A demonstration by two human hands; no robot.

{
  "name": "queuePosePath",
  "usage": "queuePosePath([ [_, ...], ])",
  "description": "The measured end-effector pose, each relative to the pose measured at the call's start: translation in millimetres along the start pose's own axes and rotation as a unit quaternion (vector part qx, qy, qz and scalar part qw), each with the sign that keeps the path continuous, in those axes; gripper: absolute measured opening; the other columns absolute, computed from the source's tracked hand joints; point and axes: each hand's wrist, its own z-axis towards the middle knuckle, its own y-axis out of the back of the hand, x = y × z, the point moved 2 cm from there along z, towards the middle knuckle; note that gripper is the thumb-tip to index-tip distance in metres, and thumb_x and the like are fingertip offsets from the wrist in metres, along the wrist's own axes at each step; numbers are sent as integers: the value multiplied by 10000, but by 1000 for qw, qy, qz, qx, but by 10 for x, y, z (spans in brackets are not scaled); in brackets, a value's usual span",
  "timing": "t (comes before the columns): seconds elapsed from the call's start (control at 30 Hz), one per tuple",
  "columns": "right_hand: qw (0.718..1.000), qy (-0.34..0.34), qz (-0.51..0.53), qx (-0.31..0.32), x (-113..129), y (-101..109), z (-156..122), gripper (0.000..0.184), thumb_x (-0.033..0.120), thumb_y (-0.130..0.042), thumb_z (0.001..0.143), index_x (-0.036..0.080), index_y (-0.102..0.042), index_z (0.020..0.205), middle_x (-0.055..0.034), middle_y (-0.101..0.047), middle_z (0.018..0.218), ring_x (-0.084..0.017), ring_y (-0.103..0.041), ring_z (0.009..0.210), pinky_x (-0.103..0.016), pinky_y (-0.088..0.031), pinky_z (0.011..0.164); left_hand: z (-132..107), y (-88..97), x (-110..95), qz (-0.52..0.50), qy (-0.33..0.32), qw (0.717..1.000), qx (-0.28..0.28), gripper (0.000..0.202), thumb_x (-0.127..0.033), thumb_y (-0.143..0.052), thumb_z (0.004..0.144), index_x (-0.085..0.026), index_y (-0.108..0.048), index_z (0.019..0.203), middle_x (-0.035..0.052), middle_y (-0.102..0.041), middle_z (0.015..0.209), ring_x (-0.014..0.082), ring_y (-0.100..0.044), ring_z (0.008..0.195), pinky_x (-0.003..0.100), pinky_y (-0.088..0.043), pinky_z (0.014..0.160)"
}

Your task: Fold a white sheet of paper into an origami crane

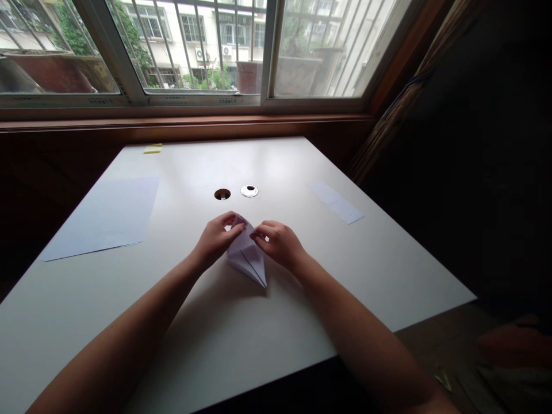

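A folded white paper (246,253) is held up between my two hands over the middle of the table, its pointed end angled down toward me and to the right. At its upper left edge, my left hand (219,237) pinches the paper between thumb and fingers. My right hand (278,240) grips the upper right edge with its fingertips. A dark crease or slit runs along the paper toward the lower point. The fingertips cover part of the paper's far end.
The white table (276,356) has a round cable hole (222,194) with its round cover (249,191) beside it. White sheets (106,215) lie at left, a paper strip (335,201) at right, and yellow sticky notes (153,148) at the far left. A barred window stands behind.
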Motion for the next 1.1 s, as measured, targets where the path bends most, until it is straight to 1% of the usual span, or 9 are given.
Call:
queuePosePath([
  [0.1,1000,-3,3,3,1,6,-3,124,248,-624,908,197,-679,809,-18,-639,797,-131,-543,721,-242,-355,657,4,-17,7,24,-3,1000,-18,148,-324,-592,857,-194,-662,849,27,-699,875,192,-639,851,298,-486,773],
  [0.27,1000,-8,10,3,-1,19,-6,108,242,-628,903,201,-701,835,-19,-657,812,-129,-554,711,-242,-363,649,11,-27,81,-1,2,999,-45,194,-362,-583,878,-200,-676,929,44,-716,931,213,-660,885,310,-508,767],
  [0.37,1000,-7,12,0,-4,15,-9,104,243,-630,902,208,-707,841,-22,-663,820,-132,-560,708,-245,-372,648,14,-26,92,6,0,997,-71,216,-392,-603,874,-200,-683,932,51,-716,916,220,-665,855,318,-515,745],
  [0.5,1000,-5,19,-3,1,12,-11,110,242,-622,909,210,-708,847,-24,-661,818,-135,-570,713,-249,-389,659,14,-39,65,3,-6,995,-101,194,-371,-617,863,-203,-687,931,47,-714,904,211,-659,814,321,-515,729],
  [0.6,999,-8,41,-9,3,14,-6,112,232,-605,920,205,-704,876,-25,-655,838,-129,-581,717,-248,-414,679,16,-63,76,-19,2,994,-108,189,-361,-599,875,-204,-670,953,45,-706,927,201,-646,817,301,-499,701],
  [0.77,994,-18,98,-42,-13,-7,10,107,195,-602,912,192,-708,931,-34,-605,896,-113,-573,703,-249,-465,708,26,-146,232,-69,34,989,-129,182,-362,-558,894,-206,-602,977,12,-632,822,157,-581,699,253,-446,601],
  [0.83,992,-22,114,-56,-23,-24,12,106,191,-618,901,194,-710,953,-29,-580,890,-113,-565,699,-253,-476,712,29,-194,305,-82,47,985,-142,175,-346,-540,899,-209,-572,1003,7,-616,826,147,-563,673,249,-443,589],
  [0.97,988,-24,143,-52,-34,-64,11,117,220,-670,879,202,-710,987,-10,-554,845,-114,-553,692,-260,-484,712,29,-266,350,-110,22,982,-153,164,-299,-510,916,-217,-497,1057,33,-646,963,166,-619,827,286,-501,730],
  [1.1,980,-34,191,-39,-53,-109,11,193,332,-698,881,215,-722,1032,-7,-563,848,-110,-555,681,-263,-495,707,27,-270,312,-112,-1,984,-141,249,-368,-487,970,-220,-422,1160,45,-659,967,180,-640,907,325,-501,831],
])
